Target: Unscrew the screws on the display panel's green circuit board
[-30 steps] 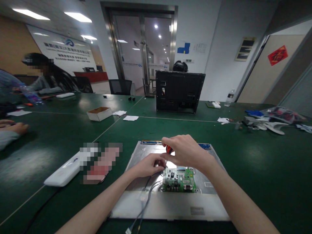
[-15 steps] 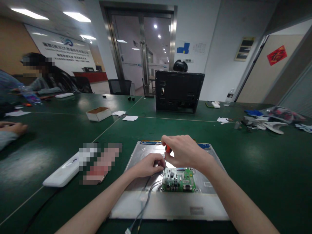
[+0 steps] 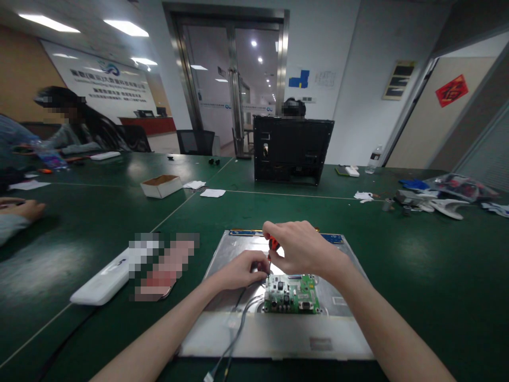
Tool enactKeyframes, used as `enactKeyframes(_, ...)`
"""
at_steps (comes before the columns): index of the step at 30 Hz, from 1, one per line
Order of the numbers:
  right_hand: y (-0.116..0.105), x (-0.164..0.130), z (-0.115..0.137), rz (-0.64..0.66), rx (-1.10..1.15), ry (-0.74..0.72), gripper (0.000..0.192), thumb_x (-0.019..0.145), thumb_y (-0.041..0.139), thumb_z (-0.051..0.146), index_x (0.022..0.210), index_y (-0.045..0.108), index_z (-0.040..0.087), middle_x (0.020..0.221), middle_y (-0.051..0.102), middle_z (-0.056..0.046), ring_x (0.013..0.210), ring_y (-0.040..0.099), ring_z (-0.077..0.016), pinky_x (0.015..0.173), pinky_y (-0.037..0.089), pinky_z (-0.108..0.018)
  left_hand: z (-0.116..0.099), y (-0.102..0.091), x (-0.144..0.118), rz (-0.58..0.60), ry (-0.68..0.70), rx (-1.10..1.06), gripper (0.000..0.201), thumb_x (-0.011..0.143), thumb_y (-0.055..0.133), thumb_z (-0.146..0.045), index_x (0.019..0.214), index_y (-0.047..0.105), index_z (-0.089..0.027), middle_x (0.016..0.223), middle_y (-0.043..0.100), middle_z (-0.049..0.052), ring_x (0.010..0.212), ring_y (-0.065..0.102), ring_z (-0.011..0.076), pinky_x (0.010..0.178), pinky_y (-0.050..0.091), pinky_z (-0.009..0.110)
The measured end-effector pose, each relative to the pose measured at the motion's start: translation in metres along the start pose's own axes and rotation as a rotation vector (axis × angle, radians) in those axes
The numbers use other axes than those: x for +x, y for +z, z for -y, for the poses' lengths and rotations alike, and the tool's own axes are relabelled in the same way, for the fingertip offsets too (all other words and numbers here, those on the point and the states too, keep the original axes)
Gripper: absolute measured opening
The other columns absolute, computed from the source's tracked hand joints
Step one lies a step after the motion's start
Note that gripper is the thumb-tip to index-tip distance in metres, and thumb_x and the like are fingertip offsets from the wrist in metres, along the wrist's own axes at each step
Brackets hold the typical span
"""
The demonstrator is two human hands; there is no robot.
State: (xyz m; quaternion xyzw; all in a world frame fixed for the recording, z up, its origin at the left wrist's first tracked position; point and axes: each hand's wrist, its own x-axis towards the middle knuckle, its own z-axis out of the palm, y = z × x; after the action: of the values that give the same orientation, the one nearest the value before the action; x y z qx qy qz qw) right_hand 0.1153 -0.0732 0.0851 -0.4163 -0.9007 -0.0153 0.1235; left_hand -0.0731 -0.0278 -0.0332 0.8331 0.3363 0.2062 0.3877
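Head cam – both hands on screwdriver, prob. at green board corner.

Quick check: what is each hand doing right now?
Left hand: fingers pinched at the green circuit board corner; contents cannot be told.
Right hand: closed on red-handled screwdriver.

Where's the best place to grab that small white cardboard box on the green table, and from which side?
Take the cardboard box across its two long side walls, coming down from above. It sits flat with its top open and is low and oblong, so the short span probably fits a hand best. Table around it is bare on the near side, and the papers lie to its right.
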Motion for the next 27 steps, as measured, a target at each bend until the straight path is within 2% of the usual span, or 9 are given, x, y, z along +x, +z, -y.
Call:
enactKeyframes(5,0.0048,0.0036,-0.0035,-0.015,-0.063,0.041,0.028,0.090,0.052,0.049,0.092,0.056,0.022,0.070,0.065,-0.001,0.058,0.053,-0.0131,0.051,0.017,-0.026,-0.0040,-0.0005,-0.0009,0.019,-0.023,-0.008,0.012,0.070,0.057,-0.010,0.078,0.063,-0.016,0.073,0.061,-0.001,0.065,0.052,0.0139,0.063,0.041,0.025)
enactKeyframes(9,0.0075,0.0060,-0.0042,-0.012,-0.099,0.061,0.021,0.092,0.049,0.041,0.090,0.058,0.022,0.066,0.064,-0.001,0.056,0.053,-0.0130,0.051,0.016,-0.027,-0.0042,-0.0004,-0.0013,0.021,-0.033,-0.002,0.007,0.069,0.059,-0.012,0.074,0.062,-0.016,0.070,0.059,-0.002,0.065,0.051,0.0139,0.063,0.040,0.025)
enactKeyframes(12,0.0056,0.0042,-0.0019,-0.009,-0.064,0.051,0.011,0.086,0.052,0.028,0.092,0.056,0.021,0.072,0.066,-0.001,0.057,0.051,-0.0117,0.051,0.016,-0.027,-0.0020,0.0006,-0.0009,0.000,-0.021,-0.004,0.010,0.067,0.058,-0.011,0.075,0.061,-0.016,0.068,0.057,-0.002,0.066,0.050,0.0140,0.064,0.040,0.025)
enactKeyframes(15,0.0026,0.0012,-0.0002,-0.006,-0.014,0.023,0.014,0.080,0.055,0.022,0.093,0.053,0.019,0.078,0.067,-0.001,0.059,0.050,-0.0110,0.050,0.017,-0.027,-0.0008,0.0011,-0.0004,-0.004,-0.014,-0.009,0.010,0.065,0.058,-0.011,0.074,0.060,-0.016,0.068,0.057,-0.003,0.065,0.050,0.0139,0.064,0.039,0.025)
enactKeyframes(18,0.0024,0.0005,-0.0012,-0.025,-0.025,0.006,0.014,0.084,0.056,0.031,0.092,0.053,0.020,0.076,0.066,-0.001,0.059,0.052,-0.0115,0.049,0.017,-0.026,-0.0017,0.0008,-0.0004,0.006,-0.022,0.000,0.011,0.066,0.058,-0.011,0.075,0.061,-0.017,0.069,0.059,-0.002,0.064,0.050,0.0139,0.063,0.040,0.025)
enactKeyframes(22,0.0058,0.0037,-0.0045,-0.032,-0.078,0.032,0.027,0.091,0.052,0.049,0.089,0.055,0.022,0.070,0.066,-0.001,0.059,0.055,-0.0128,0.050,0.017,-0.026,-0.0033,0.0002,-0.0010,0.022,-0.048,0.003,0.013,0.070,0.058,-0.012,0.081,0.063,-0.016,0.073,0.061,-0.001,0.065,0.052,0.0138,0.062,0.041,0.024)
enactKeyframes(27,0.0066,0.0055,-0.0042,-0.009,-0.104,0.055,0.016,0.092,0.051,0.036,0.088,0.057,0.021,0.067,0.065,0.000,0.057,0.054,-0.0122,0.050,0.016,-0.027,-0.0033,0.0003,-0.0014,0.020,-0.044,0.007,0.009,0.069,0.059,-0.012,0.077,0.062,-0.016,0.071,0.060,-0.001,0.066,0.052,0.0139,0.062,0.041,0.024)
